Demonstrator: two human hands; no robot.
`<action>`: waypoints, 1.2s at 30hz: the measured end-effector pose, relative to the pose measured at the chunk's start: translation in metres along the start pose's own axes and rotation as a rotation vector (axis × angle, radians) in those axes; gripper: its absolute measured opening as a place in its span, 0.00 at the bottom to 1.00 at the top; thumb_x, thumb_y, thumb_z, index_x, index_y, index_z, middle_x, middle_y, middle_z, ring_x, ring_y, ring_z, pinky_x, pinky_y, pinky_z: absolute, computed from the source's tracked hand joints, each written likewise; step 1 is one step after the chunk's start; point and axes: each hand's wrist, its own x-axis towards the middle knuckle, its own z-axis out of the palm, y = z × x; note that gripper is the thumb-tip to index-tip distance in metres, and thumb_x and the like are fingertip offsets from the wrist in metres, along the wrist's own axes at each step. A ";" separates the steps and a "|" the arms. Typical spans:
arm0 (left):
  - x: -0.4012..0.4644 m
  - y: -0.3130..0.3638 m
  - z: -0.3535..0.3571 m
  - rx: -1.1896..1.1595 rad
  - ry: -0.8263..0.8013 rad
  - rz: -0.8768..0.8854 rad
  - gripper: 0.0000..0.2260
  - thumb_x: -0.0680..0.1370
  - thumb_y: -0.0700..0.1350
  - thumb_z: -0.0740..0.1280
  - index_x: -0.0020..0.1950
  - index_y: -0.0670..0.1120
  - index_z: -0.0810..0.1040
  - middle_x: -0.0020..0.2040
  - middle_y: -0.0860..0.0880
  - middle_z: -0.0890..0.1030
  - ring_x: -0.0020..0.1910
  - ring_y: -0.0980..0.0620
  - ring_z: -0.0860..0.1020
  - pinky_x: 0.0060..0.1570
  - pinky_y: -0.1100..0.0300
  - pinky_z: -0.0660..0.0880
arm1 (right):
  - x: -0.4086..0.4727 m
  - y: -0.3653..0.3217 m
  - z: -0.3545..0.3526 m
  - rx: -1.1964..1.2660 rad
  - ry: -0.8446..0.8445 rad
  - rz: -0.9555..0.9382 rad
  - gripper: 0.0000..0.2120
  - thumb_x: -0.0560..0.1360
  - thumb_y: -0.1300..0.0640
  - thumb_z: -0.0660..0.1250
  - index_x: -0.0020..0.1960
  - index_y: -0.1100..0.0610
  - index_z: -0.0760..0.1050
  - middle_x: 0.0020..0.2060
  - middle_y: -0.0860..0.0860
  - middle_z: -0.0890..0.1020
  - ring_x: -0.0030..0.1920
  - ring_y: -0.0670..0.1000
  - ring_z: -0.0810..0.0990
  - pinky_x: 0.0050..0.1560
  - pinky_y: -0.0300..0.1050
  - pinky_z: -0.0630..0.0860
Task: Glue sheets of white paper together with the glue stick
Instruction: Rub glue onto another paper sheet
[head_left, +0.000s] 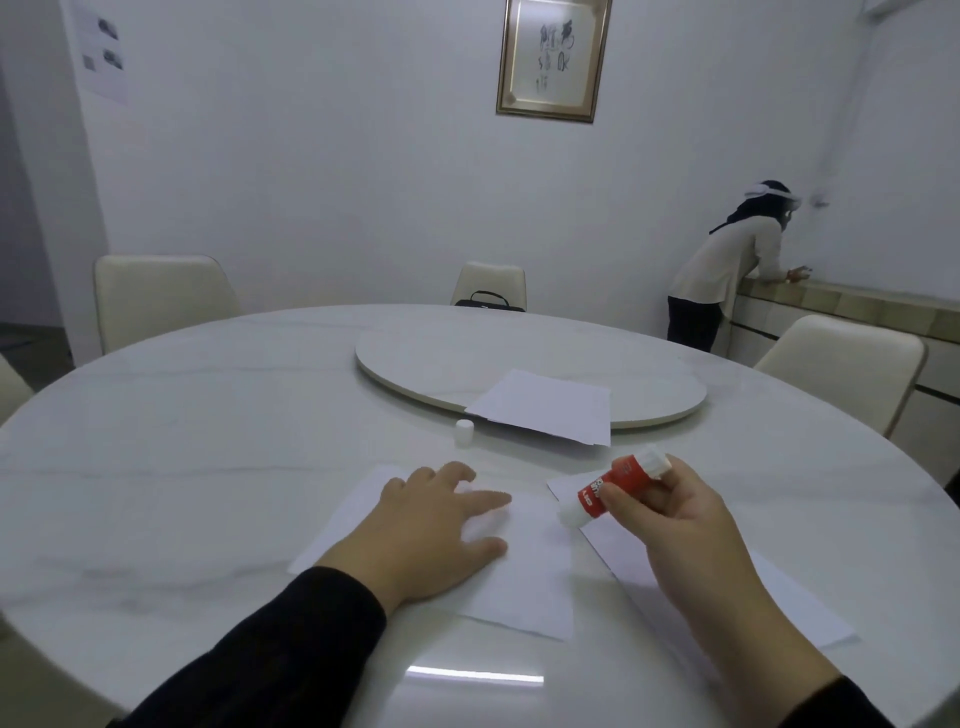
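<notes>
A white paper sheet (519, 582) lies on the table in front of me. My left hand (436, 525) rests flat on it, fingers spread. My right hand (670, 525) grips a red and white glue stick (608, 488), uncapped, its white tip pointing down-left to the sheet's right edge. A second white sheet (779, 592) lies under my right hand, to the right of the first. The glue stick's white cap (464, 431) stands on the table beyond my left hand. A small stack of white sheets (545, 405) lies partly on the turntable.
The round white marble table (208, 467) carries a lazy-Susan turntable (467, 353) at its middle. Cream chairs (156, 301) stand around it; one at the back holds a black bag (488, 302). A person (727, 270) leans on a counter at the far right.
</notes>
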 end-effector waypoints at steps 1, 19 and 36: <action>0.000 0.000 0.002 0.016 0.011 0.002 0.23 0.74 0.66 0.55 0.69 0.66 0.63 0.73 0.56 0.60 0.69 0.51 0.59 0.67 0.53 0.55 | 0.002 -0.002 0.004 -0.034 0.000 -0.011 0.05 0.71 0.58 0.72 0.44 0.50 0.78 0.38 0.44 0.85 0.39 0.40 0.81 0.42 0.37 0.71; 0.000 0.000 0.001 -0.093 0.021 0.068 0.22 0.75 0.58 0.57 0.68 0.57 0.67 0.70 0.57 0.66 0.70 0.55 0.59 0.67 0.56 0.53 | 0.018 0.006 0.030 -0.189 0.024 -0.016 0.05 0.70 0.56 0.71 0.40 0.48 0.76 0.39 0.46 0.84 0.45 0.55 0.80 0.43 0.46 0.72; 0.006 0.010 0.001 -0.135 -0.214 0.120 0.27 0.80 0.56 0.53 0.77 0.54 0.50 0.78 0.59 0.49 0.75 0.60 0.47 0.67 0.64 0.37 | 0.021 0.012 0.029 -0.329 -0.049 -0.063 0.08 0.70 0.59 0.72 0.43 0.48 0.76 0.40 0.47 0.83 0.40 0.49 0.77 0.39 0.42 0.70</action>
